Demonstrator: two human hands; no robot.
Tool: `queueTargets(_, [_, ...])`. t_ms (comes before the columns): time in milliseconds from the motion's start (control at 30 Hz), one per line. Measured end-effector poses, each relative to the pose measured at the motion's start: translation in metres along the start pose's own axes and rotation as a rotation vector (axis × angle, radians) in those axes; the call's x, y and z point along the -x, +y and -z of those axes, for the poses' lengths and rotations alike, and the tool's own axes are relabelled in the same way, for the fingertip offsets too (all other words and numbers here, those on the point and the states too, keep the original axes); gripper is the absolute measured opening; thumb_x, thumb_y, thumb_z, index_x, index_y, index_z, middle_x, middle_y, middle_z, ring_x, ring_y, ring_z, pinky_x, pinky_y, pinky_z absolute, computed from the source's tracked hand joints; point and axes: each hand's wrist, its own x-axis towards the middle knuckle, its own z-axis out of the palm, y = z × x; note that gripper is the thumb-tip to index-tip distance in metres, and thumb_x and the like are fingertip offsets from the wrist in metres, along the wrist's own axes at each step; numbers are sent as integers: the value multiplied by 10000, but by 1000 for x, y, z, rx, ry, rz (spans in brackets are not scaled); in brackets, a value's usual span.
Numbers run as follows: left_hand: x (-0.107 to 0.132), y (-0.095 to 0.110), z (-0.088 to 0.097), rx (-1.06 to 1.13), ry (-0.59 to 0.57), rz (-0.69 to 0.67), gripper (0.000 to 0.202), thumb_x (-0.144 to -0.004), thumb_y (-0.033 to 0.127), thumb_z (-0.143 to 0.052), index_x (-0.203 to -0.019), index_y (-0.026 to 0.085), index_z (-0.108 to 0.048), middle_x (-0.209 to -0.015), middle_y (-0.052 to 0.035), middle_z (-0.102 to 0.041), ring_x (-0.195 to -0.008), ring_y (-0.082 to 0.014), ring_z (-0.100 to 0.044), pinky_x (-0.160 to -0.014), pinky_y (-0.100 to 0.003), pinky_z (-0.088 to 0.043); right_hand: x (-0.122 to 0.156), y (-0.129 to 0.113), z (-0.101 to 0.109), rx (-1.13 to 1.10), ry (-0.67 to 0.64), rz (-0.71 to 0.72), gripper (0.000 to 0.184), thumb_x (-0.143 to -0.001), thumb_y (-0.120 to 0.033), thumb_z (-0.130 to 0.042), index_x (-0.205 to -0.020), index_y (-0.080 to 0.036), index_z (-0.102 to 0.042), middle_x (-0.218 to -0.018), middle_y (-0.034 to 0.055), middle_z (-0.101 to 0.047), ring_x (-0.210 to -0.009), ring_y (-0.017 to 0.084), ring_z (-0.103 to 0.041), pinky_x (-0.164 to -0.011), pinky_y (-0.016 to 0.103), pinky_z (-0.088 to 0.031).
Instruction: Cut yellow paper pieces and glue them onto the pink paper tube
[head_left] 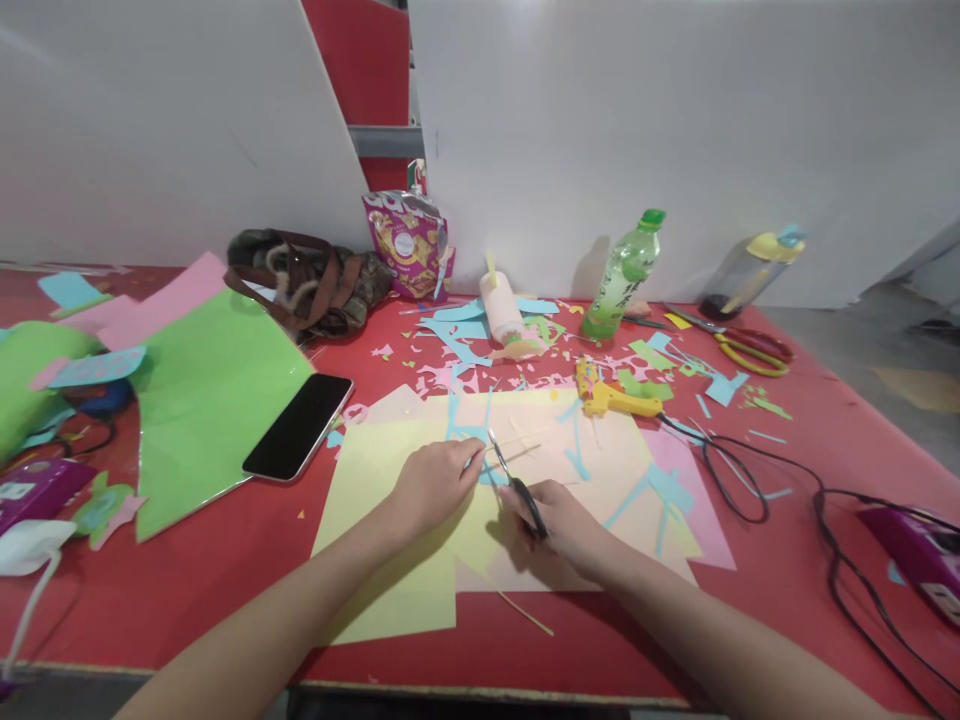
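Observation:
My right hand (pixel 564 522) is closed around the black handles of a small pair of scissors (pixel 511 481), blades pointing up and left. My left hand (pixel 435 484) is curled, pinching a thin pale stick (pixel 519 441) and a blue paper strip right at the scissor blades. Both hands rest over overlapping yellow (pixel 375 520) and pale pink paper sheets (pixel 615 450) on the red table (pixel 225 560). Blue paper strips (pixel 645 490) lie on the pink sheet.
A black phone (pixel 298 426) lies on green paper (pixel 202 400) at left. A yellow glue gun (pixel 611 397) with black cord (pixel 750 480), a green bottle (pixel 621 275), red-handled scissors (pixel 750 347), a snack bag (pixel 409 245), a brown bag (pixel 307 280) and paper scraps sit behind.

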Motion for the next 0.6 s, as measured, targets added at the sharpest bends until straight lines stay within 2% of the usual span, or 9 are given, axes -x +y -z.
queueTargets(133, [-2,0,3,-19,-4,-14,309,-867,263,-278,-833,183,-574,-759,-48,-653,-665,-187,-599,-564,-250,-373,0,-5,4,-102,-134,-47,547,-717,-620,-444,-451,-143,-465,-358,-33,-420,-312,40,-329,-356,187,-227])
queueTargets(300, [-5,3,6,-72,-44,-37,305,-877,267,-267,-833,191,-559,-738,-38,-644,-651,-179,-594,-545,-242,-355,-3,-11,9,-102,-237,-77,592,-762,-627,-319,-484,-134,-496,-354,-14,-449,-296,55,-381,-350,180,-242])
queueTargets(400, [-8,5,8,-99,-53,-38,302,-879,264,-260,-815,193,-546,-730,-30,-638,-650,-166,-585,-535,-233,-337,-5,-15,11,-40,-163,-15,518,-778,-519,-383,-462,-130,-513,-376,-13,-451,-336,54,-372,-381,191,-266])
queueTargets(500, [-11,6,10,-131,-55,-56,310,-883,261,-246,-797,190,-536,-715,-25,-630,-640,-154,-574,-519,-225,-315,-8,-18,15,48,-58,34,341,-730,-304,-479,-438,-134,-518,-403,-17,-459,-404,65,-394,-435,201,-299])
queueTargets(600, [-14,6,10,-131,-51,-55,304,-882,265,-253,-799,193,-536,-702,-20,-624,-625,-149,-565,-504,-220,-298,-10,-18,17,76,-18,85,281,-671,-185,-451,-397,-141,-496,-401,-14,-455,-429,72,-406,-461,208,-311])
